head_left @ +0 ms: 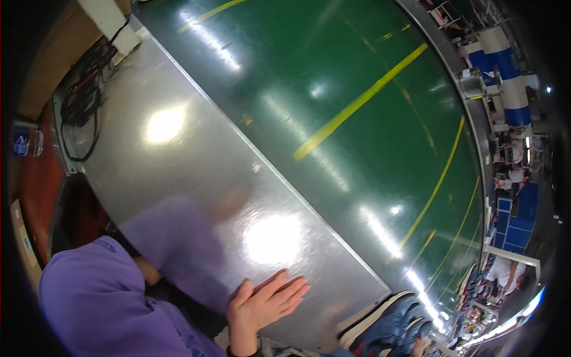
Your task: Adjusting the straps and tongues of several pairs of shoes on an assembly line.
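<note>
My right hand [267,303] is held over the near part of a shiny grey metal tabletop [196,143]. Its fingers are stretched out close together and the thumb stands apart on the left. A dark band circles the wrist, and nothing shows in the hand. My left arm is bent in a purple sleeve [89,285] at the lower left. Only a patch of skin of my left hand [150,272] shows by the cuff, its fingers hidden. To the right of my right hand, at the table's corner, is a blue sneaker [380,327] with a pale sole.
Tangled black cables [83,101] lie on the table's far left, near a plastic bottle [27,143]. Beyond the table edge runs a green floor [333,77] with yellow lines. A bit of skin [419,346] shows beside the sneaker; whose is unclear. People and racks stand far right.
</note>
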Demonstrator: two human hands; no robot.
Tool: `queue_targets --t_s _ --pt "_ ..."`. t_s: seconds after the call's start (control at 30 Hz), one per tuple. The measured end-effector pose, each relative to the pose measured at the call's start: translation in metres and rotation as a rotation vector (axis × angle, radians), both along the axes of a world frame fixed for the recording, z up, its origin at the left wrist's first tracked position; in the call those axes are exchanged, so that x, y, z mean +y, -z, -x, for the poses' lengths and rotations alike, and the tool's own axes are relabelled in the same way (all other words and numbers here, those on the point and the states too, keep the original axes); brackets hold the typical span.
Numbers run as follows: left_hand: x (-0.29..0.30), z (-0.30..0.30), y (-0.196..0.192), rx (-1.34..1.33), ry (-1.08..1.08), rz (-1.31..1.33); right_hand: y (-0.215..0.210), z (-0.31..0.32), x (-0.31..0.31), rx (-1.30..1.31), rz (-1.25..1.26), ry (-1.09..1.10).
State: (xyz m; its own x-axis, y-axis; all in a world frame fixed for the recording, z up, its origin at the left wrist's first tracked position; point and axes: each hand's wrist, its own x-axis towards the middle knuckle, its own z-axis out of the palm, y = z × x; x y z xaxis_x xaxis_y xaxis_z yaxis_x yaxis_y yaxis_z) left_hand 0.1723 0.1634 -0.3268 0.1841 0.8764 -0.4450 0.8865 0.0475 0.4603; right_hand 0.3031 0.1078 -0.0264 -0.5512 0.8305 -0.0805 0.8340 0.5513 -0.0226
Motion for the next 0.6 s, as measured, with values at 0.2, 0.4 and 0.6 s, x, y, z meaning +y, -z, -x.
queue_targets --t_s 0.2,0.4,0.6 --pt "0.084 0.036 -0.025 0.017 -0.095 -0.157 0.001 0.005 0.007 0.09 0.006 -0.047" --pt "0.136 0.086 -0.067 0.088 -0.148 -0.363 0.0 -0.003 0.01 0.121 0.028 -0.036" --pt "0.121 0.078 -0.087 0.085 -0.105 -0.502 0.0 -0.003 0.003 0.305 0.022 0.018"
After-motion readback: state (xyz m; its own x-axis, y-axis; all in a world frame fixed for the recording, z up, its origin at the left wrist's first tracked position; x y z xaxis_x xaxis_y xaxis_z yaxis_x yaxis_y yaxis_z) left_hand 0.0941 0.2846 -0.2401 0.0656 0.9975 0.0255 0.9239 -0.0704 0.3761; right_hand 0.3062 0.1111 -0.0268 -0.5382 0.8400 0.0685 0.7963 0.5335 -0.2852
